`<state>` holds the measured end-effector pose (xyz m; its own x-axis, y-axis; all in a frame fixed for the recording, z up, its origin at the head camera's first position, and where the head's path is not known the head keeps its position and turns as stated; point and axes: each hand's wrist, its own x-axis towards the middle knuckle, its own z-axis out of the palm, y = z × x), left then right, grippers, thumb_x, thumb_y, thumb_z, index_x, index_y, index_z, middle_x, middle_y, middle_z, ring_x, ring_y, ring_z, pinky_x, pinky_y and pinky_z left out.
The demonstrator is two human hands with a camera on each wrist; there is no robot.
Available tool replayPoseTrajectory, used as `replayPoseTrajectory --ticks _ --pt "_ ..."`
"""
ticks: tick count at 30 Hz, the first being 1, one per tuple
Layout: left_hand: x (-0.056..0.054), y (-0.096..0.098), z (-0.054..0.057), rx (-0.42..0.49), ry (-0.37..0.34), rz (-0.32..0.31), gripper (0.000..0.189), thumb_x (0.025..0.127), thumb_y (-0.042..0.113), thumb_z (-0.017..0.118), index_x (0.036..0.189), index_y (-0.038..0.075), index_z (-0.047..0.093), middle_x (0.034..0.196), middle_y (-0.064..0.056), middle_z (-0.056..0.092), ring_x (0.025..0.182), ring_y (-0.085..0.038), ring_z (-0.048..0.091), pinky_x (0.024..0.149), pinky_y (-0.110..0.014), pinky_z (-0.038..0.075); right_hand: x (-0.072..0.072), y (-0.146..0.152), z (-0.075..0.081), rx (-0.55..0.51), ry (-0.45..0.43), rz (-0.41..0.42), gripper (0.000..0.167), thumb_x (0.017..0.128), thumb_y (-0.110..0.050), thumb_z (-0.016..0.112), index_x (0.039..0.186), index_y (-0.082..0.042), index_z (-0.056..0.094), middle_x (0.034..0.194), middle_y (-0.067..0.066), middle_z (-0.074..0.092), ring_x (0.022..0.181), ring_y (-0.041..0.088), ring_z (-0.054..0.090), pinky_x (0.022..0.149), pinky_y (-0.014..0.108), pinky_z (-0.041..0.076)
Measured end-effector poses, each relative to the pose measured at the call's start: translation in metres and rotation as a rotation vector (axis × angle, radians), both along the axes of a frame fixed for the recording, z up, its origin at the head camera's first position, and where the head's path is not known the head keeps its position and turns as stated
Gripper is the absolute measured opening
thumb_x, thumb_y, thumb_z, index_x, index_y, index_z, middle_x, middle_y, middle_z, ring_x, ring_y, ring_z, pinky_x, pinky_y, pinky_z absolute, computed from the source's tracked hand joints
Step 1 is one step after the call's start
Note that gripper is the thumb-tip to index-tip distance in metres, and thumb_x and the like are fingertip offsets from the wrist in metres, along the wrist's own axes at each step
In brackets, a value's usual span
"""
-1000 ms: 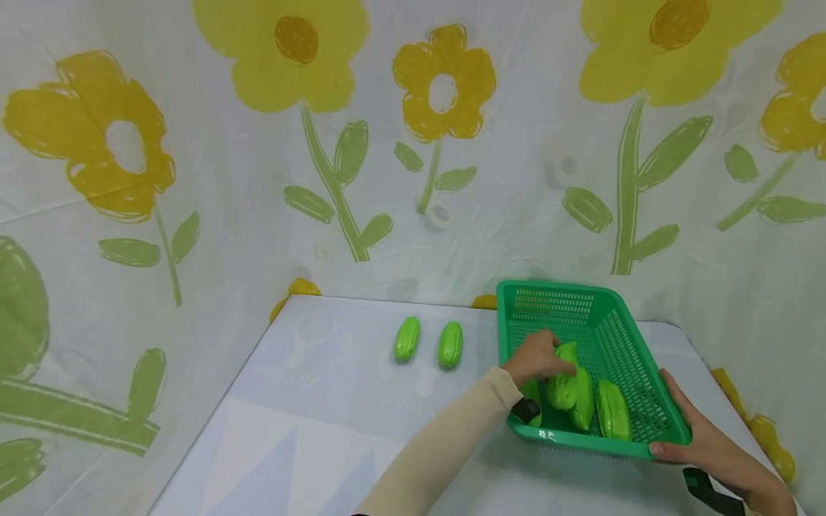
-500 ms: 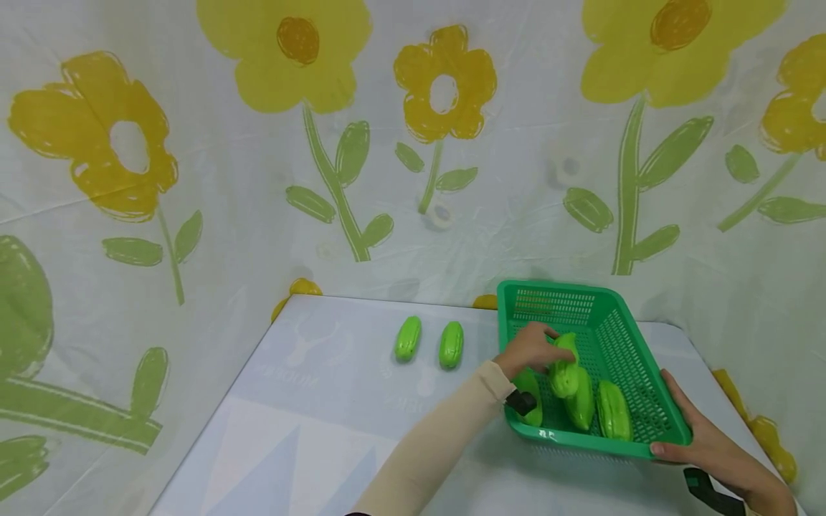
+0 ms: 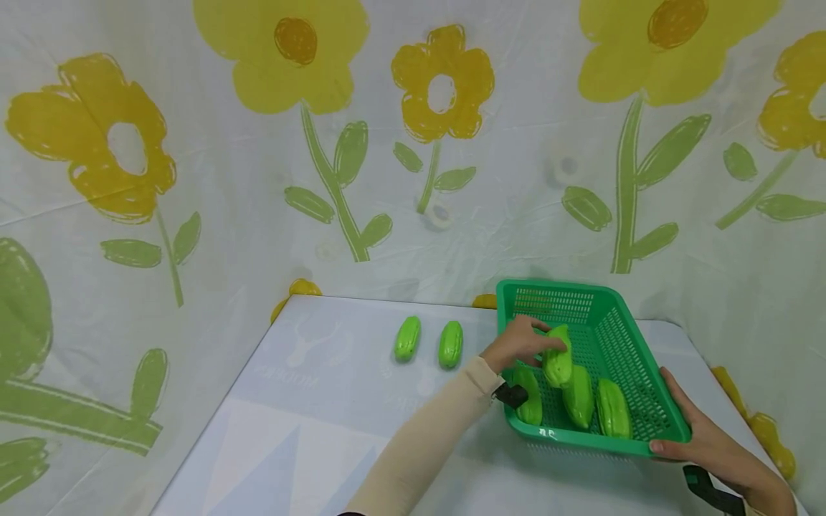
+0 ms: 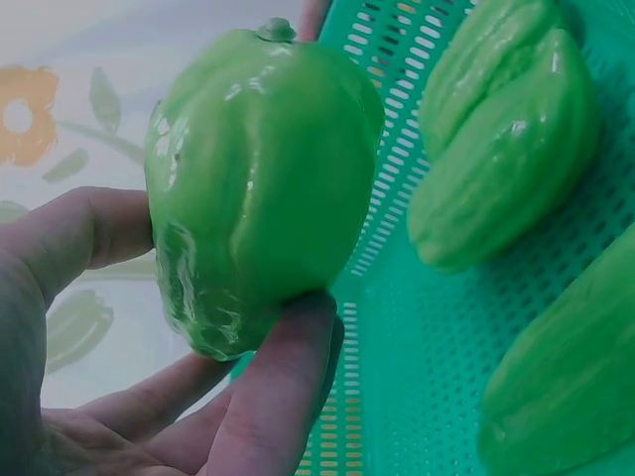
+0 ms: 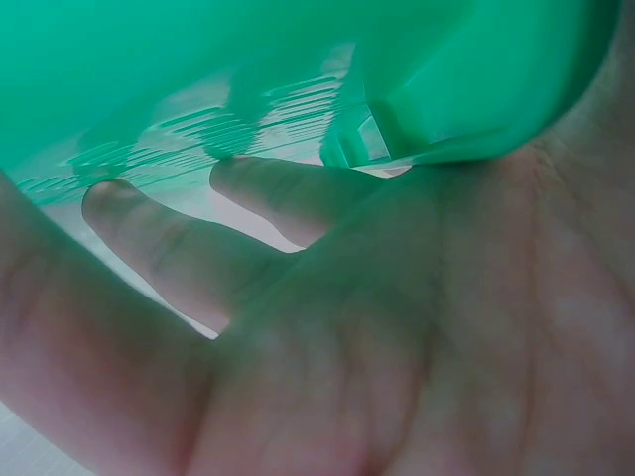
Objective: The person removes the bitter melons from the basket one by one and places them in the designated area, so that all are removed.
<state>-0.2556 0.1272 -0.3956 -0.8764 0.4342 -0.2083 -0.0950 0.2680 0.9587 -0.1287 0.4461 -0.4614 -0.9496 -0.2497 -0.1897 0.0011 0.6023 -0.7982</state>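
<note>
My left hand (image 3: pixel 521 342) pinches a glossy green ribbed fruit (image 3: pixel 558 357) between thumb and fingers, over the left part of the green plastic basket (image 3: pixel 645 380). In the left wrist view the held fruit (image 4: pixel 263 188) shows deep lobes and a small stem nub. More such fruits lie in the basket: one at the left (image 3: pixel 529 405), one in the middle (image 3: pixel 578 400), one to the right (image 3: pixel 614 410). My right hand (image 3: pixel 703 437) grips the basket's near right corner, thumb on the rim. From the right wrist, its fingers (image 5: pixel 169 248) reach beneath the green wall.
Two similar green fruits, one at the left (image 3: pixel 407 339) and one nearer the basket (image 3: pixel 450 345), lie on the pale patterned table (image 3: pixel 310 401). A flower-printed curtain (image 3: pixel 516 201) hangs behind the table's back edge.
My left hand has moved up and to the left with the fruit, away from the fruits beneath it, uncovering more of the left one. The right hand and basket stay put.
</note>
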Motion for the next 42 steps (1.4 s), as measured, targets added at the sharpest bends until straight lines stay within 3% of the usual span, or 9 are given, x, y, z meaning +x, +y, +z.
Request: replayPoseTrajectory --ticks 12,18,23,26,29,31,32,39,42 --pt "-0.008 -0.019 0.0 0.079 -0.058 -0.01 0.052 0.087 0.02 0.083 0.133 0.004 0.067 0.116 -0.011 0.072 0.091 -0.027 0.074 0.087 -0.052 0.065 0.0 -0.002 0.0 0.015 0.004 -0.008 0.112 0.1 -0.027 0.063 0.156 -0.031 -0.034 0.162 0.045 -0.012 0.102 -0.028 0.026 0.077 0.01 0.044" --pt "-0.011 -0.026 0.003 0.078 -0.058 0.002 0.051 0.086 0.024 0.083 0.132 0.005 0.068 0.114 -0.01 0.072 0.088 -0.026 0.075 0.084 -0.049 0.066 0.001 0.002 -0.002 -0.019 -0.026 -0.008 0.108 0.102 -0.03 0.061 0.155 -0.041 -0.033 0.163 0.039 -0.021 0.135 0.007 0.03 0.078 0.01 0.041" --pt "-0.013 -0.035 0.003 0.09 -0.051 -0.002 0.052 0.086 0.025 0.084 0.133 0.008 0.068 0.11 -0.006 0.072 0.087 -0.023 0.074 0.079 -0.043 0.067 0.001 0.004 -0.003 -0.005 -0.029 -0.013 0.108 0.102 -0.031 0.061 0.155 -0.04 -0.032 0.164 0.039 -0.02 0.124 -0.009 0.027 0.078 0.01 0.041" --pt "-0.016 -0.041 0.002 0.094 -0.052 0.002 0.053 0.086 0.026 0.084 0.134 0.009 0.067 0.107 -0.003 0.071 0.088 -0.019 0.07 0.078 -0.041 0.067 0.0 0.004 -0.002 -0.013 -0.04 -0.013 0.109 0.101 -0.031 0.061 0.155 -0.038 -0.034 0.163 0.04 -0.021 0.142 0.024 0.028 0.077 0.01 0.04" --pt "-0.017 -0.048 0.003 0.09 -0.05 0.026 0.052 0.086 0.027 0.084 0.132 0.008 0.067 0.107 -0.003 0.07 0.089 -0.018 0.067 0.079 -0.042 0.067 0.0 0.004 -0.001 -0.009 -0.047 -0.014 0.109 0.102 -0.032 0.061 0.154 -0.036 -0.035 0.163 0.041 -0.021 0.137 0.054 0.021 0.076 0.011 0.04" --pt "-0.018 -0.053 0.003 0.085 -0.049 0.044 0.052 0.086 0.028 0.084 0.131 0.008 0.067 0.106 -0.004 0.07 0.089 -0.018 0.068 0.078 -0.042 0.067 0.0 0.003 -0.001 -0.007 -0.045 -0.012 0.109 0.102 -0.032 0.061 0.155 -0.035 -0.035 0.163 0.041 -0.021 0.137 0.05 0.024 0.076 0.011 0.04" --pt "-0.019 -0.056 0.004 0.083 -0.05 0.053 0.052 0.086 0.028 0.084 0.13 0.007 0.067 0.106 -0.004 0.07 0.089 -0.018 0.068 0.078 -0.042 0.067 0.0 0.003 -0.001 -0.002 -0.044 -0.013 0.109 0.102 -0.032 0.061 0.155 -0.034 -0.035 0.163 0.041 -0.021 0.139 0.035 0.03 0.076 0.011 0.04" --pt "-0.026 -0.077 0.005 0.112 -0.062 0.064 0.055 0.085 0.029 0.084 0.131 0.005 0.064 0.108 -0.007 0.074 0.092 -0.019 0.072 0.079 -0.04 0.067 0.0 0.003 -0.001 0.007 -0.032 -0.012 0.11 0.101 -0.031 0.061 0.153 -0.038 -0.035 0.162 0.042 -0.021 0.135 0.049 0.028 0.08 0.016 0.045" --pt "-0.029 -0.084 0.005 0.122 -0.072 0.06 0.054 0.086 0.03 0.083 0.13 0.007 0.063 0.108 -0.007 0.075 0.092 -0.019 0.073 0.084 -0.043 0.066 0.0 0.003 -0.002 0.005 -0.024 -0.007 0.109 0.101 -0.031 0.061 0.154 -0.04 -0.034 0.162 0.042 -0.02 0.128 -0.001 0.036 0.08 0.015 0.045"
